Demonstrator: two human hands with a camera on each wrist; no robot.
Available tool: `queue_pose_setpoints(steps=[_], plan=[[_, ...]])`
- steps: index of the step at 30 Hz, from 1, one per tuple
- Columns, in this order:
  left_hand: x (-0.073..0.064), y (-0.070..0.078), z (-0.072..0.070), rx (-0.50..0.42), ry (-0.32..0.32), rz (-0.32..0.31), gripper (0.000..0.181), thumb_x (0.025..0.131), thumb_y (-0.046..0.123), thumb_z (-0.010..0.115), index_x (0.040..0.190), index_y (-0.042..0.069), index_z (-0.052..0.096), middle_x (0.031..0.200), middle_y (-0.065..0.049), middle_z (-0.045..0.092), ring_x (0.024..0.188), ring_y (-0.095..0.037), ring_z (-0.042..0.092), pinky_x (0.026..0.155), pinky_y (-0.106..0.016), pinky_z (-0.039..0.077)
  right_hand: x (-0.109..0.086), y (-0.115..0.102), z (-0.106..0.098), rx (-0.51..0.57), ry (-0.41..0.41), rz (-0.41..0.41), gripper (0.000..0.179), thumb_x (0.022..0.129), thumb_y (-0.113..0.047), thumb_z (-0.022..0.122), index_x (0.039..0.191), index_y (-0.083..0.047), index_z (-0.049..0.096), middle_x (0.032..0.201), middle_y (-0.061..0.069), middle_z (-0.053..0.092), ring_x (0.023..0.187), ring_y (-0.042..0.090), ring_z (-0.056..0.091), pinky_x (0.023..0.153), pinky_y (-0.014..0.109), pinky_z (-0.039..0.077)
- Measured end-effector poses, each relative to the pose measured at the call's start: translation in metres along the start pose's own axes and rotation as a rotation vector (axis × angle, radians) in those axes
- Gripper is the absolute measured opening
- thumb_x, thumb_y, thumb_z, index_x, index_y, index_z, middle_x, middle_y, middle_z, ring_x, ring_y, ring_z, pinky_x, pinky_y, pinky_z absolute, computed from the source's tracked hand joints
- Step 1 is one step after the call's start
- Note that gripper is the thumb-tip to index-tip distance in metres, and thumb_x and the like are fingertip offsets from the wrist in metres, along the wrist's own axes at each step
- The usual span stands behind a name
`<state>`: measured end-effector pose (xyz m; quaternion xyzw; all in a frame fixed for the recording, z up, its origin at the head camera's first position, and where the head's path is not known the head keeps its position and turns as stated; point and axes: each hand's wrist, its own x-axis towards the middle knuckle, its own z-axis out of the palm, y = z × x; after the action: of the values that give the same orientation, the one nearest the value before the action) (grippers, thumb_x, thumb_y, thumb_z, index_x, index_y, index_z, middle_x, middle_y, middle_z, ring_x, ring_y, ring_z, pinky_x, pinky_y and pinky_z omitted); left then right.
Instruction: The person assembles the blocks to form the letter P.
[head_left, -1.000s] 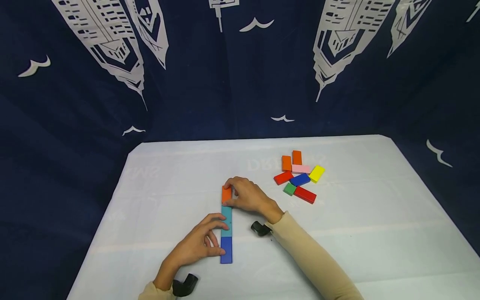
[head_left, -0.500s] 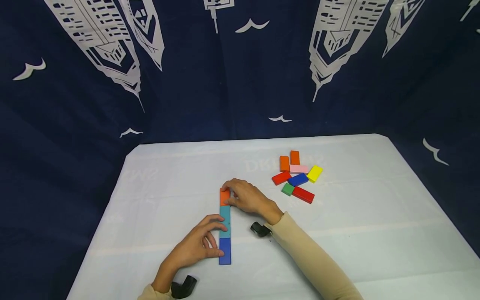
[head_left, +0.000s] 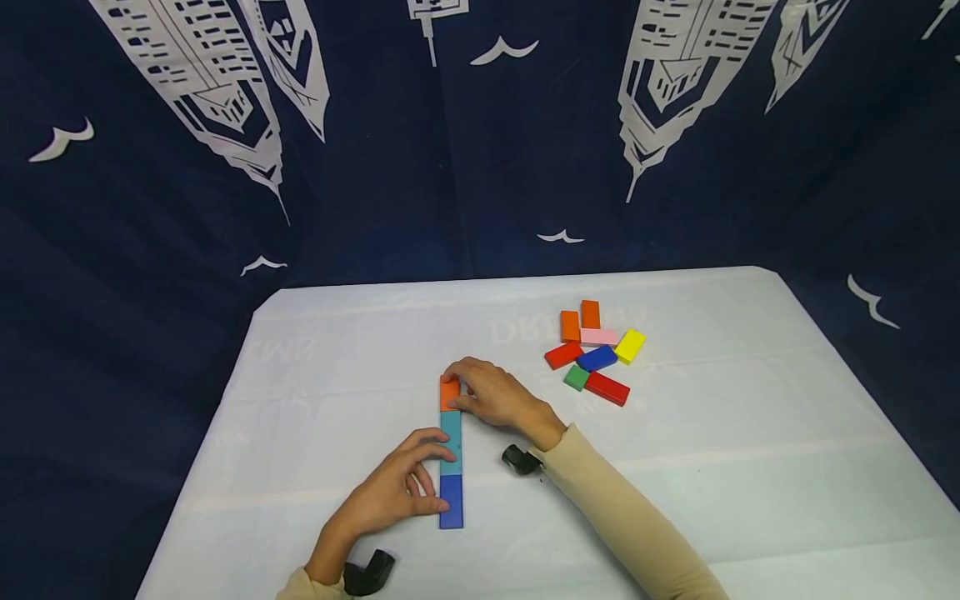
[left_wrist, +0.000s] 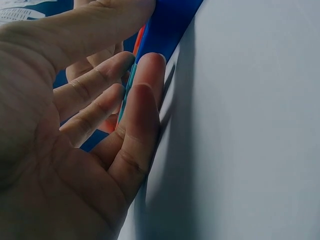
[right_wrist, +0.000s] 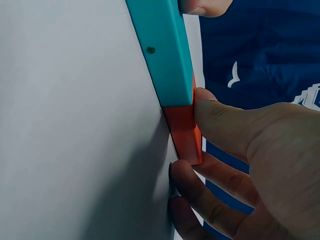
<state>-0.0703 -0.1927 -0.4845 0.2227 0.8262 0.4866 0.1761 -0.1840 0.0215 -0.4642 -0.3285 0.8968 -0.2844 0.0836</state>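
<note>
Three blocks lie end to end in a straight row on the white table: an orange block [head_left: 449, 393] at the far end, a teal block [head_left: 451, 457] in the middle, and a blue block [head_left: 452, 510] nearest me. My right hand [head_left: 495, 398] pinches the orange block, thumb on its near part and fingers round its far end. In the right wrist view the orange block [right_wrist: 184, 132] meets the teal block [right_wrist: 167, 65] end to end. My left hand [head_left: 397, 483] rests on the row from the left, thumb on the blue block, extended fingers touching the teal one.
At the back right lies a loose group of blocks: two orange, a pink block [head_left: 598, 337], a yellow block [head_left: 630, 347], two red, another blue block [head_left: 597, 358] and a green block [head_left: 576, 377]. Dark printed cloth [head_left: 450, 167] hangs behind the white table [head_left: 750, 375].
The whole view has shifted slightly since one second ago. Both hands and the row of blocks keep nearly the same places relative to each other.
</note>
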Motion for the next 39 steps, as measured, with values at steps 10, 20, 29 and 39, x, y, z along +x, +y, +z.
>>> queue_pose_setpoints(steps=[10, 20, 29, 39], plan=[[-0.001, 0.002, -0.001, 0.002, -0.009, 0.006, 0.052, 0.081, 0.021, 0.085, 0.127, 0.011, 0.063, 0.152, -0.008, 0.039, 0.076, -0.006, 0.065, 0.066, -0.025, 0.056, -0.003, 0.007, -0.003, 0.036, -0.013, -0.02, 0.035, 0.097, -0.022, 0.068, 0.13, -0.012, 0.062, 0.132, 0.004, 0.06, 0.101, 0.017, 0.058, 0.092, 0.036, 0.052], [-0.002, 0.001, 0.0, 0.0, -0.006, 0.001, 0.052, 0.08, 0.022, 0.086, 0.126, 0.012, 0.063, 0.152, -0.008, 0.04, 0.077, -0.006, 0.064, 0.066, -0.025, 0.056, -0.015, 0.016, -0.026, 0.05, -0.011, 0.013, 0.033, 0.097, -0.023, 0.067, 0.128, -0.012, 0.065, 0.119, 0.003, 0.067, 0.095, 0.017, 0.057, 0.088, 0.035, 0.051], [-0.001, 0.002, 0.001, 0.003, 0.003, 0.001, 0.052, 0.08, 0.021, 0.086, 0.126, 0.012, 0.063, 0.151, -0.008, 0.04, 0.077, -0.006, 0.064, 0.066, -0.025, 0.055, -0.034, 0.036, -0.056, 0.072, -0.037, -0.067, 0.033, 0.097, -0.022, 0.068, 0.125, -0.005, 0.065, 0.124, 0.01, 0.068, 0.103, 0.025, 0.062, 0.095, 0.043, 0.053], [-0.002, 0.0, 0.001, 0.003, -0.002, 0.016, 0.053, 0.08, 0.021, 0.086, 0.127, 0.012, 0.063, 0.151, -0.008, 0.04, 0.077, -0.006, 0.064, 0.066, -0.025, 0.056, -0.073, 0.07, -0.08, 0.1, 0.071, -0.053, 0.028, 0.093, -0.015, 0.072, 0.119, -0.006, 0.068, 0.113, 0.009, 0.07, 0.097, 0.024, 0.062, 0.089, 0.043, 0.053]])
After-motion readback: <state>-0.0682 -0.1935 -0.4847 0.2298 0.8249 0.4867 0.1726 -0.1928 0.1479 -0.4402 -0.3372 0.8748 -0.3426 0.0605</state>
